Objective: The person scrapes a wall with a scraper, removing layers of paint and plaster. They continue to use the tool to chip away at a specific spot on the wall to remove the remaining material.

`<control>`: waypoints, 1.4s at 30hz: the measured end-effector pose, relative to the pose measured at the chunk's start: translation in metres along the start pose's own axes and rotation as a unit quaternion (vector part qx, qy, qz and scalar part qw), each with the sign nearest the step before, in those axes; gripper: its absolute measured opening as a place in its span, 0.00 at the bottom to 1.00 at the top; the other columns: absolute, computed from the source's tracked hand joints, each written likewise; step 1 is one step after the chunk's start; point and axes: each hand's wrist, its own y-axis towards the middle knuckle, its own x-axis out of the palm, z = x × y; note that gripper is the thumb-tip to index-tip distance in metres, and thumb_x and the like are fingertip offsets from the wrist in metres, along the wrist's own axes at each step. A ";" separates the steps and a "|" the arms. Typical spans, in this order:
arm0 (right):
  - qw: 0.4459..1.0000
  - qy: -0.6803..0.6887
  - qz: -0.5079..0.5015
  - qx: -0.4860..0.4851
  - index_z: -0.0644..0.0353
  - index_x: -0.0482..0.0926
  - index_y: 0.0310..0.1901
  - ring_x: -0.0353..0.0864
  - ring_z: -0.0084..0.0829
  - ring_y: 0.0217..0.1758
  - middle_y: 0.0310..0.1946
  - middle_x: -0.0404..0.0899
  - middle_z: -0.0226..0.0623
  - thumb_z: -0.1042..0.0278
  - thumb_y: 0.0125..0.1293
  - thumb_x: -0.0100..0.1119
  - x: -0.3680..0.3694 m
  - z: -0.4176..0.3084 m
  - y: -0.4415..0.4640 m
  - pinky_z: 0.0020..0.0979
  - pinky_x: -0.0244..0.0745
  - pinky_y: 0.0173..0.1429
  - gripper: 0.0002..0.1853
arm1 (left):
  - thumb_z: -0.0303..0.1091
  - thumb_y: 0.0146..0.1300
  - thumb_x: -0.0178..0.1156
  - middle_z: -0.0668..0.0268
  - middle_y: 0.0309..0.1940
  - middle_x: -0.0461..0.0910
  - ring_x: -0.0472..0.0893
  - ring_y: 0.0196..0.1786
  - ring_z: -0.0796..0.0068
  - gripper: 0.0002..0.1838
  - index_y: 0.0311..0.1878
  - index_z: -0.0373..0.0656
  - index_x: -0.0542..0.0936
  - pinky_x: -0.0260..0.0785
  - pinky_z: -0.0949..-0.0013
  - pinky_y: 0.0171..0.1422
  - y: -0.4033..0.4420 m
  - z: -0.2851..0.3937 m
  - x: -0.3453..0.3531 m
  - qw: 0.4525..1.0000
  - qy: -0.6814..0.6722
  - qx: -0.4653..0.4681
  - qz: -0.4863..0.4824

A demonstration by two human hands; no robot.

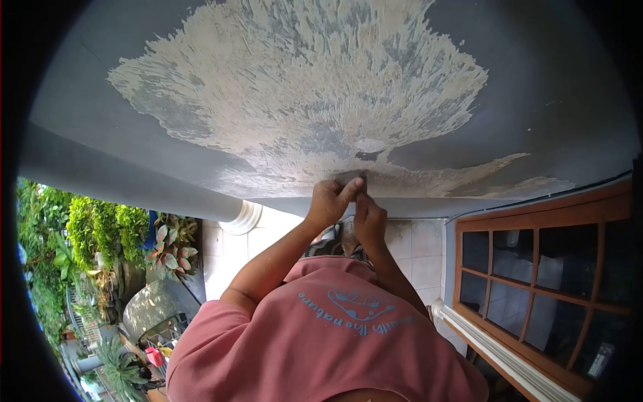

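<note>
The left hand (326, 203) had thumb and fingers clamped on a flat tool (348, 177), at twelve o'clock by the pale patch (295, 100). The right hand (370, 220) curled just beside; its grip couldn't be told. Light, even, flat strokes seemed best.

So the painted surface (569, 87) is dull blue-grey, and the patch (281, 80) on it is streaky cream and grey, kinda feathered. Shirt (315, 335) is dusty pink with a light blue print (358, 309). Window frame (536, 214) is orange-brown, floor tiles (426, 242) pale, hanging plant (104, 228) bright green, leafy plant (171, 249) pink and green.
</note>
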 end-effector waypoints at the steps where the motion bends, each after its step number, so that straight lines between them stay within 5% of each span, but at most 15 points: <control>1: 1.000 -0.006 0.008 -0.010 0.61 0.82 0.36 0.82 0.50 0.31 0.25 0.79 0.51 0.60 0.72 0.48 0.002 0.006 -0.004 0.40 0.73 0.32 0.16 | 0.47 0.66 0.60 0.68 0.20 0.79 0.76 0.26 0.83 0.23 0.28 0.33 0.81 0.70 0.75 0.31 0.000 -0.010 0.001 0.999 0.047 -0.017 -0.013; 6: 0.998 0.052 0.017 0.018 0.59 0.83 0.38 0.82 0.52 0.33 0.27 0.80 0.52 0.60 0.71 0.49 -0.003 -0.014 -0.003 0.43 0.75 0.34 0.14 | 0.45 0.65 0.62 0.67 0.21 0.80 0.77 0.27 0.83 0.22 0.28 0.32 0.81 0.71 0.75 0.32 0.000 0.022 -0.005 0.999 -0.026 0.017 -0.021; 12: 0.998 0.052 0.007 0.031 0.61 0.82 0.39 0.82 0.52 0.31 0.26 0.80 0.52 0.61 0.71 0.49 0.007 -0.003 -0.008 0.41 0.74 0.32 0.14 | 0.44 0.65 0.62 0.68 0.19 0.79 0.75 0.26 0.85 0.21 0.26 0.32 0.80 0.70 0.76 0.30 -0.001 -0.020 0.001 0.999 0.037 0.003 0.015; 16: 0.995 0.086 0.004 0.045 0.61 0.82 0.38 0.82 0.53 0.31 0.25 0.80 0.52 0.61 0.71 0.48 -0.008 -0.037 0.002 0.42 0.73 0.32 0.15 | 0.45 0.64 0.63 0.69 0.14 0.76 0.74 0.22 0.85 0.24 0.21 0.32 0.80 0.68 0.75 0.27 -0.002 0.035 -0.010 0.999 0.021 0.042 0.006; 19: 0.998 0.050 0.017 0.042 0.62 0.82 0.38 0.82 0.51 0.31 0.24 0.80 0.50 0.62 0.71 0.47 0.014 0.004 -0.005 0.40 0.73 0.32 0.15 | 0.46 0.63 0.64 0.67 0.11 0.73 0.72 0.20 0.86 0.26 0.19 0.31 0.79 0.66 0.75 0.24 0.001 0.009 -0.004 0.996 0.083 0.029 0.016; 22: 0.995 0.087 0.037 -0.009 0.66 0.74 0.28 0.68 0.21 0.21 0.16 0.70 0.35 0.64 0.73 0.44 0.018 -0.002 -0.011 0.30 0.63 0.26 0.18 | 0.47 0.62 0.65 0.63 0.09 0.72 0.72 0.20 0.86 0.27 0.17 0.31 0.78 0.64 0.74 0.22 -0.002 0.018 -0.011 0.993 0.104 0.032 0.034; 25: 0.993 0.111 0.028 0.023 0.67 0.74 0.28 0.68 0.20 0.22 0.16 0.69 0.34 0.64 0.74 0.43 0.004 -0.028 -0.003 0.29 0.63 0.26 0.18 | 0.47 0.62 0.65 0.64 0.08 0.71 0.71 0.18 0.86 0.27 0.17 0.31 0.78 0.63 0.72 0.21 -0.006 0.029 -0.010 0.996 0.068 0.045 0.027; 28: 0.995 0.072 0.012 0.072 0.63 0.81 0.39 0.83 0.52 0.34 0.28 0.81 0.53 0.61 0.72 0.47 0.012 -0.005 -0.007 0.40 0.74 0.33 0.16 | 0.47 0.62 0.64 0.65 0.09 0.72 0.69 0.18 0.86 0.27 0.17 0.31 0.78 0.62 0.71 0.20 0.001 0.019 -0.007 0.995 0.088 0.041 0.007; 35: 0.994 0.074 0.004 0.082 0.64 0.81 0.39 0.84 0.50 0.34 0.28 0.81 0.53 0.61 0.72 0.46 0.013 -0.004 -0.015 0.37 0.74 0.32 0.17 | 0.46 0.63 0.64 0.60 0.14 0.79 0.75 0.21 0.84 0.25 0.21 0.29 0.80 0.67 0.72 0.24 -0.001 0.003 -0.004 1.000 -0.001 0.027 -0.004; 39: 0.995 0.067 0.012 0.068 0.64 0.81 0.39 0.83 0.50 0.33 0.27 0.80 0.54 0.60 0.72 0.46 0.011 -0.004 -0.015 0.38 0.73 0.31 0.17 | 0.44 0.65 0.62 0.61 0.18 0.81 0.79 0.24 0.81 0.23 0.25 0.30 0.81 0.71 0.75 0.29 0.000 0.003 -0.005 0.994 0.109 -0.001 -0.011; 42: 0.992 0.076 -0.004 0.096 0.64 0.81 0.40 0.83 0.51 0.31 0.26 0.79 0.54 0.61 0.72 0.47 0.008 -0.010 -0.015 0.38 0.72 0.30 0.16 | 0.46 0.63 0.64 0.59 0.17 0.80 0.78 0.23 0.80 0.25 0.23 0.30 0.81 0.70 0.74 0.28 -0.003 0.008 -0.006 1.000 0.022 -0.004 -0.001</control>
